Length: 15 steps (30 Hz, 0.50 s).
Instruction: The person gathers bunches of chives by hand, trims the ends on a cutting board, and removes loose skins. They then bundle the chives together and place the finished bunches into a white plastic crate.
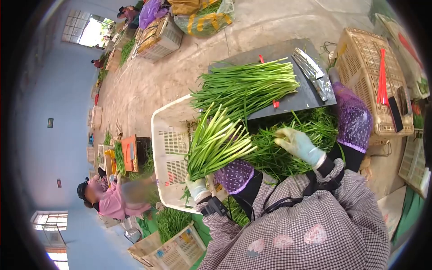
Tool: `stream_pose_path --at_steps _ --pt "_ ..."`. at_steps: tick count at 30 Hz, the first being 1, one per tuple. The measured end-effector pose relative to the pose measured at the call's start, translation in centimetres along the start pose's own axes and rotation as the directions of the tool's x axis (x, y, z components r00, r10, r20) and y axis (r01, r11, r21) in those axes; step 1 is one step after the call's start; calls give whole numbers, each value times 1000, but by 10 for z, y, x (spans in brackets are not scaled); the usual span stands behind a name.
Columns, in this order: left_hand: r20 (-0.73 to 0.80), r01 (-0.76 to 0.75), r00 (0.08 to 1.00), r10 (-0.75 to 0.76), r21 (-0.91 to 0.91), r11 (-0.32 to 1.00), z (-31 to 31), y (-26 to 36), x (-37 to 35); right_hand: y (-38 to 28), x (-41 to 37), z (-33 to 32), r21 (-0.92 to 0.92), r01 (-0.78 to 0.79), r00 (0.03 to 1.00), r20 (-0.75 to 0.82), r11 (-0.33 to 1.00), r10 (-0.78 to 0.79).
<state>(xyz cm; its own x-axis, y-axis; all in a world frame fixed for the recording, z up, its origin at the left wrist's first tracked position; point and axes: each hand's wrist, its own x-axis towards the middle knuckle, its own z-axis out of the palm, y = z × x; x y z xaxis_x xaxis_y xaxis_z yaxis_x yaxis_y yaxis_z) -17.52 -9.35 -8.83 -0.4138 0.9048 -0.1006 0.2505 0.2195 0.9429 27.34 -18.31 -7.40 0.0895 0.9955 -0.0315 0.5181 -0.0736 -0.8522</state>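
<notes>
My left hand (198,188), in a pale glove, is closed round the lower part of a bunch of green stalks (216,146), their pale ends fanned up and to the right over a white crate (167,114). My right hand (294,143), gloved too, holds nothing and is held with fingers apart above loose green leaves (270,157). On a dark board (270,51) lies a large pile of stalks (252,83), with red ties (276,104) at its edges. Knives (310,67) rest at the board's right side.
A tan crate (355,54) at the right carries red strips (382,81) and a dark phone-like object (395,114). A co-worker in pink (112,200) sits at the left. Crates of greens (180,247) stand at the lower left, another crate (159,42) at the top.
</notes>
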Motion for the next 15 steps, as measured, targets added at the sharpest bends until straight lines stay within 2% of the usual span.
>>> stream_pose_path --at_steps 2,4,6,7,8,9,10,12,14,15 --pt "-20 -51 998 54 131 990 -11 -28 22 -42 21 -3 379 -64 998 44 923 51" --pt "-35 -92 995 97 109 990 -12 -35 32 -61 38 8 654 -26 994 95 756 -48" --pt "34 -97 994 100 -80 992 -12 -40 41 -71 54 14 735 8 977 139 678 -162" --pt "18 -82 996 83 -51 995 -8 -28 33 -63 65 22 543 317 909 60 777 -413" --pt "16 -81 997 82 -50 995 -7 -21 29 -71 72 20 300 601 764 55 740 -643" --pt "41 -56 997 60 -101 993 -5 -14 25 -84 72 24 738 -145 898 378 659 -226" --pt "67 -29 997 40 -150 988 -5 -10 23 -89 72 28 738 -148 895 383 659 -228" --pt "35 -29 999 35 -142 989 -1 -6 16 -94 72 35 851 -161 899 335 500 -281" --pt "12 -25 1000 27 -128 992 1 -4 12 -90 68 45 855 -153 915 312 495 -256" --pt "-4 -39 999 39 -155 987 4 -4 10 -84 66 48 829 -84 931 263 553 -253"
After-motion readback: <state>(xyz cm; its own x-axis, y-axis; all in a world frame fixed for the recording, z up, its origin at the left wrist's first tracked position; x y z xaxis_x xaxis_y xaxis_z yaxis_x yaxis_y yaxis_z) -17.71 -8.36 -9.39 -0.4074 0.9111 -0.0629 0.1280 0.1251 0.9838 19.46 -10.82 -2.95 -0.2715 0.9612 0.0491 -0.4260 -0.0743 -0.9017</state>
